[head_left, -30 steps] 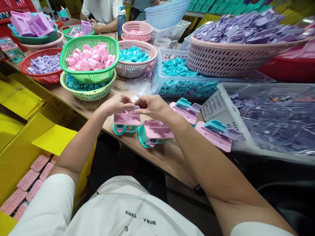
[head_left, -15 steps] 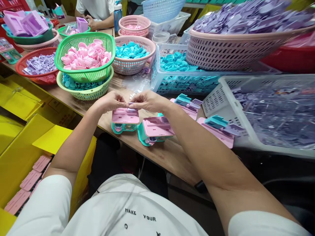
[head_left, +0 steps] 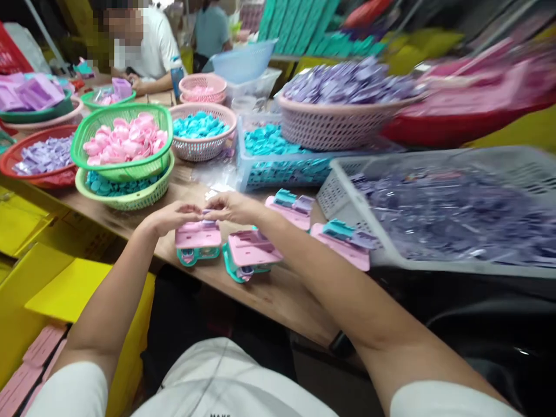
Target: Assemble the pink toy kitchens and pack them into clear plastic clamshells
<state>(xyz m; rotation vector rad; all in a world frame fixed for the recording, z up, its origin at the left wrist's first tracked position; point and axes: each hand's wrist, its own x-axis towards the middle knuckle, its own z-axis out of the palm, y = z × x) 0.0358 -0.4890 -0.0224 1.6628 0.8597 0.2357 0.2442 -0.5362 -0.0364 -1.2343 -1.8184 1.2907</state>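
My left hand (head_left: pixel 179 216) and my right hand (head_left: pixel 229 207) meet over the far edge of a pink-topped teal plastic toy (head_left: pixel 198 238). A small purple plastic piece (head_left: pixel 210 216) shows between their fingertips, pinched from both sides. It is too small and blurred for me to tell whether it is seated in the pink top. Right beside stands a second toy with a pink top (head_left: pixel 255 248), partly behind my right forearm. Farther right lie two pink panels, a far one (head_left: pixel 288 215) and a nearer one (head_left: pixel 336 246), both carrying teal and purple pieces.
Baskets ring the work spot: a green basket (head_left: pixel 78 152) of pink parts, a pink basket (head_left: pixel 204 146) of blue parts, a large basket (head_left: pixel 328 124) of purple parts and a white crate (head_left: pixel 343 191). A yellow carton (head_left: pixel 99 315) stands left. Another person (head_left: pixel 152 46) sits across the table.
The camera view has tilted up, so the table sits lower and more background shows. My hands stay together at the same toy, with the purple piece still between them.
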